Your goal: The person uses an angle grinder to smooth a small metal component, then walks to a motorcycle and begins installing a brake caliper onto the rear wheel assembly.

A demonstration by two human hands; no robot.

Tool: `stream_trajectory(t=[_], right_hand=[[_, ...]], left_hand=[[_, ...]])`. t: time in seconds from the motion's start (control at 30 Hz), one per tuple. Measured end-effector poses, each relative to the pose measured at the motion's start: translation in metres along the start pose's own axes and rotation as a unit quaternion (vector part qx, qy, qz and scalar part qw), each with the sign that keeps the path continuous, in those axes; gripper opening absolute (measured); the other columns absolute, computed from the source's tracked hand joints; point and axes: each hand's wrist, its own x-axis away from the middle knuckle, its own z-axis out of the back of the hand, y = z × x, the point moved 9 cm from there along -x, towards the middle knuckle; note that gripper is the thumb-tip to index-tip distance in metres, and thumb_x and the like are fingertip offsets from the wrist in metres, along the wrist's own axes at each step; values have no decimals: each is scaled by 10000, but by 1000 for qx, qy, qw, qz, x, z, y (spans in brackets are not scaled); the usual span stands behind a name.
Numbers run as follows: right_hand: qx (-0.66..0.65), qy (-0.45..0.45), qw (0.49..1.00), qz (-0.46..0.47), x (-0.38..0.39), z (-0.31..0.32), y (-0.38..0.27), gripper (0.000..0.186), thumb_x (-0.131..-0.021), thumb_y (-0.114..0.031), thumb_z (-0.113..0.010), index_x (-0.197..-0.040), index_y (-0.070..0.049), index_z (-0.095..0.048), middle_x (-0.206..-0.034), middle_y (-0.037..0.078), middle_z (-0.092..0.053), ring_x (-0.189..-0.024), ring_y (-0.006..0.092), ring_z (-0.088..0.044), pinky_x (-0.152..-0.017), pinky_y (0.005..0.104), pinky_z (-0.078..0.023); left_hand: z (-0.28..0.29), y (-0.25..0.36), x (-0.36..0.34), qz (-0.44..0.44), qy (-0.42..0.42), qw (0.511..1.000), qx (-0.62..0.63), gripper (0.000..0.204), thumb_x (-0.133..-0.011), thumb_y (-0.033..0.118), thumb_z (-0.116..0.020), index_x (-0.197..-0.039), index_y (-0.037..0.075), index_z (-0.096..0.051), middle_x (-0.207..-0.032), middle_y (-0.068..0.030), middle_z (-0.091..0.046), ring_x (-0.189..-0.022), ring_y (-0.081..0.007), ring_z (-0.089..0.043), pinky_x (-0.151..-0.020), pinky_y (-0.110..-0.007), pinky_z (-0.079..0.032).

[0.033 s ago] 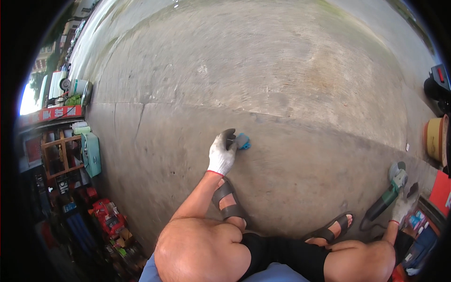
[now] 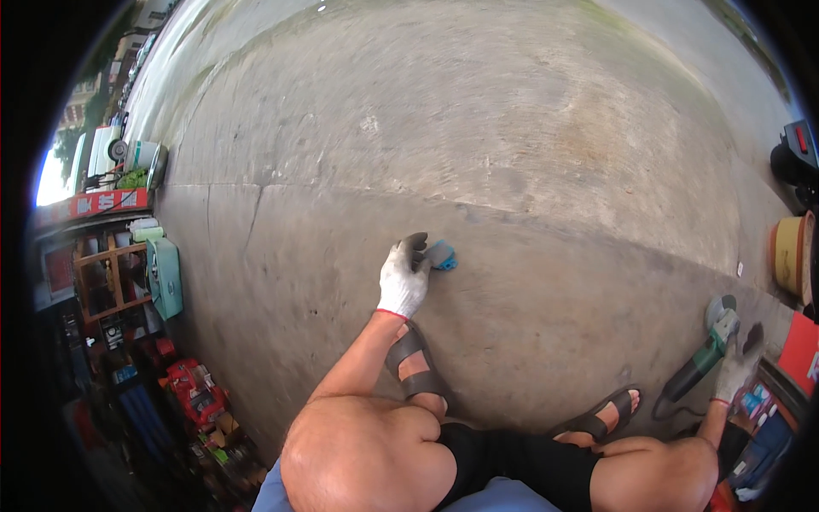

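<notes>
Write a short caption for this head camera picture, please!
Crouching on concrete ground, a gloved left hand touches a small blue object while the gloved right hand grips a green angle grinder.

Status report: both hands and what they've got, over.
Left hand, gloved, down on the small blue thing on the concrete ground. Right hand, gloved, at the green angle grinder resting on the ground. Nothing between them but sandalled feet.
</notes>
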Motion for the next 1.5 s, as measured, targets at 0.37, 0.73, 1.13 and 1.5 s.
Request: stream_trajectory(t=[0.37,0.73,1.13,1.5], right_hand=[[39,-569,742,352,54,-218,-313,416,-850,-15,-631,-1261,-26,-568,-1127,157,-667,-946,263,-673,-824,346,-555],[-170,-464,833,251,132,-314,-443,478,-802,-89,-684,-1252,-55,-525,-1070,156,-671,-881,300,-693,-766,415,-562],[-313,-456,829,-81,152,-332,-424,374,-869,-133,-698,-1190,10,-571,-1016,172,-678,-874,275,-697,-759,371,-568],[-136,-594,785,-113,142,-233,-355,329,-848,-200,-718,-1084,13,-636,-859,109,-673,-804,206,-639,-758,347,-523]], left_hand=[[-8,33,6,-179,-13,960,-216,671,-694,66,-782,-1321,92,-545,-1265,-169,-576,-1177,-383,-524,-1022,-457,-441],[-11,21,-9,-143,-15,975,-169,529,-692,57,-714,-1208,94,-602,-1095,-179,-615,-1028,-383,-585,-912,-457,-481],[-12,7,-9,13,-50,998,-33,509,-689,67,-714,-1189,73,-616,-1032,-170,-651,-987,-371,-623,-858,-448,-517],[65,-28,146,230,-61,971,7,493,-811,49,-696,-1291,44,-585,-1138,-110,-637,-1003,-191,-637,-855,-326,-536]])
